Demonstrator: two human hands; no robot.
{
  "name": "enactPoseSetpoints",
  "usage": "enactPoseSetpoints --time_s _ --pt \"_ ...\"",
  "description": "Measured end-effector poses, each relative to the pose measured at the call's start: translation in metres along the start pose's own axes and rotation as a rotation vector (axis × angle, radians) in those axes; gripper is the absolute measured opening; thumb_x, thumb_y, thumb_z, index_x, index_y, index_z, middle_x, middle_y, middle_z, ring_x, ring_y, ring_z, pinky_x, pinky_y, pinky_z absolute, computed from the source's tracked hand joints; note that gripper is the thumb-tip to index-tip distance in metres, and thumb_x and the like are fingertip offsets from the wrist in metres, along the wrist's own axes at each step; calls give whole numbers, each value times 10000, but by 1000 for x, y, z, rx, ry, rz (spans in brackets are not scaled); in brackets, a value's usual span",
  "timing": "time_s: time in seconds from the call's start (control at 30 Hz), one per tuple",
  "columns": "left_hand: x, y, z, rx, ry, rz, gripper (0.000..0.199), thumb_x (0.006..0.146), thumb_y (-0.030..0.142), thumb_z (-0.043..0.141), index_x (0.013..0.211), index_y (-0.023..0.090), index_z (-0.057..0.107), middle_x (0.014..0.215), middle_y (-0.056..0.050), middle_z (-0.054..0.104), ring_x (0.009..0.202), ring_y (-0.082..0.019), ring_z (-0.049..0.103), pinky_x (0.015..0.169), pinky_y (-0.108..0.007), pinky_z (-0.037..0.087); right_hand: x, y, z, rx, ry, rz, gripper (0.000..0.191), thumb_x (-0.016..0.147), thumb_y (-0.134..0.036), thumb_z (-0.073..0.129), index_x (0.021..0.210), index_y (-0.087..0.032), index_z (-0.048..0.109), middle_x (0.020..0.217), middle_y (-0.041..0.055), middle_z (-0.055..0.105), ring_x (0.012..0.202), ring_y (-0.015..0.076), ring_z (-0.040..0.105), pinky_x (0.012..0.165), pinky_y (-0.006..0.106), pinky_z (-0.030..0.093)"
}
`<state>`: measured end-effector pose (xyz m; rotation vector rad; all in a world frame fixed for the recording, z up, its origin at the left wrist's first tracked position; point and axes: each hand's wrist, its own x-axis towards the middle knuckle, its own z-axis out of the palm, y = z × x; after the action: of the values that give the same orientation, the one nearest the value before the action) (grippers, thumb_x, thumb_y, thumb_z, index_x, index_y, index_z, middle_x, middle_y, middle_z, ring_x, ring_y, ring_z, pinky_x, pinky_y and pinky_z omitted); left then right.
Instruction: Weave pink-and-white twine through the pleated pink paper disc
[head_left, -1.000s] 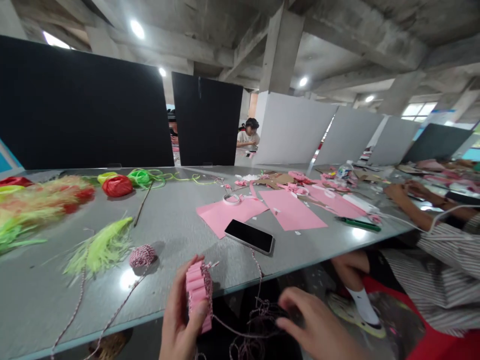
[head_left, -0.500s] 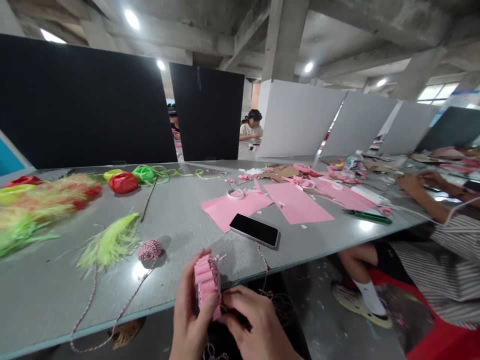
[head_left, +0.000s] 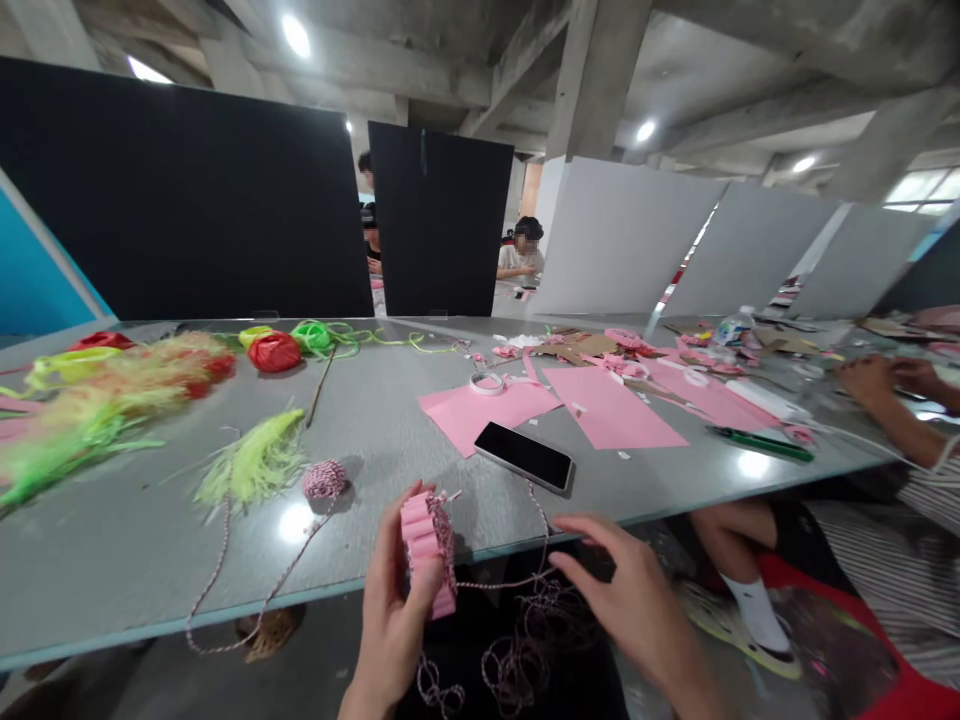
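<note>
The pink pleated piece is gripped upright in the left hand, between thumb and fingers, just off the near edge of the counter. If it is squeezed too hard, its soft-looking folds could be flattened. At the right hand, thumb and forefinger are parted; whether the striped cord is held by the other fingers cannot be told.

The cord is stretched almost straight from the piece towards that hand, so a sharp pull could twist the piece or drag it from the grip. Below the edge, loose loops are bunched together and could be drawn into a knot. Another strand runs up to the near side of the phone; if it is trapped there, the phone could be shifted by a tug. To the left, a strand from the cord ball droops past the edge, where it could be snagged and the ball rolled off.
</note>
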<state>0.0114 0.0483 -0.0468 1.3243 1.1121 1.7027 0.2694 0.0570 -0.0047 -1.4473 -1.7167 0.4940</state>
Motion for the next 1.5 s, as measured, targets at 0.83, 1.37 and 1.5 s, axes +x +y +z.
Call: enactPoseSetpoints --time_s 0.83,1.37,1.5 --pt "0 1 -6 -15 23 50 530 1032 484 659 1529 326 567 1587 -81 614 1406 -285 612 1164 -397 446 4 18 -10 -85 50 85 206 963 -372 629 897 -228 762 914 83 805 821 289 746 794 419 551" --pt "1 2 -7 -25 9 20 505 1047 460 644 1532 345 562 1553 -62 645 1376 -253 638 1139 -351 463 6 -19 15 180 -257 -27 133 1003 -292 680 894 -228 720 886 4 764 840 194 701 813 318 528" --pt "2 4 -3 8 -18 26 539 1016 469 678 1527 341 564 1583 -76 613 1436 -305 584 1206 -435 420 4 -14 9 197 -206 48 150 959 -375 751 928 -229 742 910 16 774 836 203 703 805 321 542"
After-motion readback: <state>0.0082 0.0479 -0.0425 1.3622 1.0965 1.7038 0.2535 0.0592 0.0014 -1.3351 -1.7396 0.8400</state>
